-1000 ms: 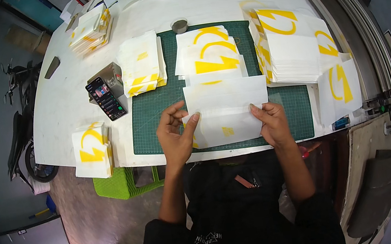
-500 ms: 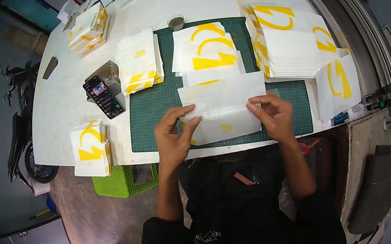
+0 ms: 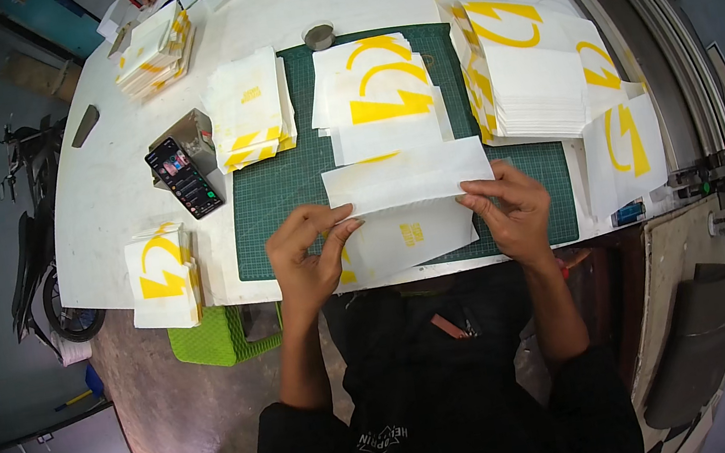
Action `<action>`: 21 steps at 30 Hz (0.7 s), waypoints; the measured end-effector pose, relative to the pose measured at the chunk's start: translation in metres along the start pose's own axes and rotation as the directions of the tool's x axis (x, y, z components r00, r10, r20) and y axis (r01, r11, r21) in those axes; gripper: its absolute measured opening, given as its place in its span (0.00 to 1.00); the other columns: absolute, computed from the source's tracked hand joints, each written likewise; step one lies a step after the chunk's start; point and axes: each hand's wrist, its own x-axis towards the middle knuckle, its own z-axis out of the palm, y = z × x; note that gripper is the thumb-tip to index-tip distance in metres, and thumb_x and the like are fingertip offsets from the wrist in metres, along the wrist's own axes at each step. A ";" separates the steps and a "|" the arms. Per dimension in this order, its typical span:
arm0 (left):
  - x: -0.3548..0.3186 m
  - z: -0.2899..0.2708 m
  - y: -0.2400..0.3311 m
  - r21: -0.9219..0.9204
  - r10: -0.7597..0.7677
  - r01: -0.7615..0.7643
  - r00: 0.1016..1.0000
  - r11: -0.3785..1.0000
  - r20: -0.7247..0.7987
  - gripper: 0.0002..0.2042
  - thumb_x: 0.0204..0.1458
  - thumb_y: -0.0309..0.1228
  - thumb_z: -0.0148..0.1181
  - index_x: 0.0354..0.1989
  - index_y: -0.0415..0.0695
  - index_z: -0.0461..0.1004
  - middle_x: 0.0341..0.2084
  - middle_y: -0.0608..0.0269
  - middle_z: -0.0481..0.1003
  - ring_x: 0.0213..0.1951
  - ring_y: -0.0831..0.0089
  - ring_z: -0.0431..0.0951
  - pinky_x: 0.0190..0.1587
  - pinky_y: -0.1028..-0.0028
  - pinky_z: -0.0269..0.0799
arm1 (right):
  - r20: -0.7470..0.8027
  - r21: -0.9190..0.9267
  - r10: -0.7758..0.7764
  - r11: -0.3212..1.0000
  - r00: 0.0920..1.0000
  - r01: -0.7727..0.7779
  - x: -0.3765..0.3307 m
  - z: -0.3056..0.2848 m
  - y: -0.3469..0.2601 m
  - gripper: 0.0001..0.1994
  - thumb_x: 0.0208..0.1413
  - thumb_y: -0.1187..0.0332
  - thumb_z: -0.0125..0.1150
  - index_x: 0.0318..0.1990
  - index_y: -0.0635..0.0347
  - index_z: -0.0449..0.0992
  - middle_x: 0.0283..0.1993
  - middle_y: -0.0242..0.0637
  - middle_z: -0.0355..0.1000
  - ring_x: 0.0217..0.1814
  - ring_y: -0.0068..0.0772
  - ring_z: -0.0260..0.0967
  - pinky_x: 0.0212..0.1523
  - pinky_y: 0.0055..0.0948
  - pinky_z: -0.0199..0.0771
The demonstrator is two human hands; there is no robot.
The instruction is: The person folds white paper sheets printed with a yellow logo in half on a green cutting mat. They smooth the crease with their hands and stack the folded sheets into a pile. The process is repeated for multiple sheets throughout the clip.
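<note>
A white sheet of paper (image 3: pixel 406 177) with faint yellow print is held by both hands near the table's front edge. A crease runs across it from hand to hand, and its lower part slopes toward me. My left hand (image 3: pixel 305 248) pinches the crease's left end between thumb and fingers. At the right end my right hand (image 3: pixel 513 213) pinches it the same way. Under the sheet lies a green cutting mat (image 3: pixel 275 229). Just beyond it, a pile of white sheets with yellow shapes (image 3: pixel 380 85) rests on the mat.
Left of the mat's pile is a stack of folded papers (image 3: pixel 248 103), beside a phone (image 3: pixel 186 177) leaning on a grey box (image 3: pixel 200 138). A tall paper stack (image 3: pixel 537 81) stands at right. A small round container (image 3: pixel 319 36) sits behind. Another small stack (image 3: pixel 163 278) lies at the front left.
The held sheet's crease now shows as a sharper, raised line. My left hand has shifted slightly left and my right hand slightly right. The whole view has shifted a little.
</note>
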 end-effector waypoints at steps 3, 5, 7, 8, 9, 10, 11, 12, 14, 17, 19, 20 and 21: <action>-0.002 0.001 0.002 0.041 0.001 0.001 0.999 0.999 -0.044 0.09 0.47 0.18 0.75 0.37 0.42 0.88 0.33 0.59 0.80 0.36 0.70 0.80 0.36 0.74 0.72 | -0.041 -0.193 -0.112 0.976 0.993 0.103 0.003 0.001 -0.008 0.08 0.50 0.78 0.76 0.38 0.60 0.88 0.51 0.46 0.78 0.54 0.40 0.75 0.53 0.37 0.73; 0.001 -0.004 0.005 0.189 0.044 -0.040 0.999 0.981 -0.017 0.08 0.47 0.20 0.75 0.35 0.44 0.87 0.35 0.61 0.79 0.41 0.69 0.79 0.43 0.69 0.70 | -0.033 -0.309 -0.205 0.933 0.978 0.185 0.006 0.000 -0.014 0.06 0.49 0.76 0.76 0.35 0.59 0.88 0.55 0.45 0.76 0.61 0.44 0.71 0.60 0.43 0.68; 0.006 -0.007 0.012 0.303 0.092 -0.100 0.995 0.948 0.041 0.07 0.46 0.22 0.75 0.34 0.45 0.87 0.37 0.63 0.79 0.46 0.67 0.77 0.49 0.64 0.67 | 0.013 -0.378 -0.265 0.891 0.964 0.251 0.011 -0.002 -0.016 0.04 0.49 0.74 0.76 0.33 0.58 0.87 0.58 0.43 0.74 0.66 0.47 0.66 0.66 0.48 0.61; 0.009 -0.009 0.017 0.345 0.115 -0.136 0.990 0.929 0.082 0.06 0.46 0.24 0.75 0.34 0.46 0.86 0.37 0.64 0.79 0.48 0.66 0.76 0.51 0.62 0.64 | 0.044 -0.374 -0.264 0.890 0.964 0.261 0.011 -0.002 -0.016 0.04 0.49 0.74 0.76 0.33 0.58 0.86 0.57 0.43 0.75 0.65 0.48 0.66 0.66 0.49 0.61; 0.011 -0.010 0.020 0.384 0.135 -0.173 0.983 0.907 0.125 0.06 0.46 0.25 0.75 0.33 0.46 0.86 0.38 0.65 0.79 0.49 0.65 0.75 0.54 0.60 0.62 | 0.075 -0.371 -0.262 0.888 0.962 0.271 0.012 -0.004 -0.015 0.04 0.49 0.74 0.76 0.33 0.58 0.86 0.57 0.42 0.75 0.65 0.49 0.67 0.67 0.49 0.60; 0.014 -0.008 0.021 0.392 0.164 -0.224 0.970 0.892 0.180 0.07 0.46 0.25 0.75 0.34 0.47 0.85 0.37 0.66 0.79 0.48 0.65 0.75 0.55 0.59 0.62 | 0.107 -0.368 -0.259 0.887 0.960 0.281 0.012 -0.004 -0.015 0.04 0.49 0.74 0.75 0.33 0.58 0.85 0.56 0.41 0.75 0.64 0.49 0.67 0.67 0.49 0.59; 0.017 -0.003 0.023 0.399 0.193 -0.273 0.954 0.875 0.231 0.07 0.46 0.25 0.75 0.34 0.47 0.85 0.37 0.66 0.79 0.47 0.65 0.76 0.55 0.58 0.62 | 0.127 -0.359 -0.247 0.891 0.961 0.277 0.012 -0.004 -0.016 0.05 0.50 0.74 0.75 0.34 0.57 0.85 0.56 0.40 0.76 0.64 0.48 0.67 0.68 0.49 0.59; 0.020 0.003 0.025 0.402 0.219 -0.323 0.934 0.857 0.282 0.08 0.46 0.25 0.75 0.35 0.48 0.84 0.36 0.67 0.80 0.46 0.64 0.76 0.56 0.57 0.61 | 0.148 -0.351 -0.235 0.896 0.961 0.273 0.011 -0.004 -0.018 0.05 0.50 0.74 0.75 0.35 0.57 0.85 0.55 0.39 0.76 0.64 0.47 0.67 0.68 0.48 0.58; 0.022 0.015 0.028 0.368 0.241 -0.355 0.916 0.860 0.322 0.09 0.46 0.24 0.74 0.35 0.49 0.84 0.35 0.68 0.79 0.45 0.65 0.76 0.55 0.56 0.62 | 0.180 -0.357 -0.219 0.894 0.959 0.271 0.011 -0.004 -0.021 0.06 0.50 0.73 0.75 0.36 0.56 0.85 0.54 0.36 0.77 0.63 0.45 0.68 0.69 0.49 0.57; 0.023 0.024 0.026 0.346 0.264 -0.398 0.889 0.850 0.374 0.06 0.48 0.27 0.73 0.34 0.47 0.84 0.33 0.68 0.79 0.44 0.65 0.77 0.56 0.55 0.63 | 0.207 -0.420 -0.216 0.861 0.954 0.286 0.011 -0.001 -0.028 0.07 0.51 0.72 0.74 0.38 0.54 0.85 0.51 0.32 0.77 0.61 0.42 0.69 0.70 0.54 0.53; 0.023 0.026 0.026 0.335 0.279 -0.422 0.874 0.842 0.399 0.04 0.50 0.28 0.71 0.34 0.46 0.84 0.32 0.68 0.78 0.43 0.65 0.77 0.57 0.55 0.64 | 0.217 -0.485 -0.225 0.819 0.950 0.305 0.014 0.005 -0.041 0.07 0.51 0.72 0.74 0.38 0.53 0.85 0.48 0.29 0.77 0.59 0.40 0.69 0.70 0.58 0.50; 0.024 0.027 0.028 0.320 0.291 -0.434 0.866 0.842 0.407 0.03 0.51 0.28 0.71 0.34 0.46 0.84 0.31 0.67 0.78 0.43 0.65 0.77 0.57 0.55 0.64 | 0.271 -0.504 -0.230 0.793 0.935 0.342 0.013 0.006 -0.042 0.07 0.51 0.72 0.74 0.38 0.52 0.85 0.46 0.28 0.77 0.59 0.39 0.69 0.70 0.60 0.50; 0.024 0.028 0.028 0.305 0.303 -0.446 0.857 0.842 0.416 0.03 0.51 0.27 0.70 0.34 0.45 0.84 0.31 0.67 0.77 0.43 0.64 0.77 0.57 0.55 0.64 | 0.326 -0.519 -0.232 0.766 0.916 0.379 0.013 0.008 -0.043 0.07 0.51 0.72 0.74 0.38 0.52 0.85 0.44 0.28 0.77 0.58 0.38 0.70 0.71 0.62 0.49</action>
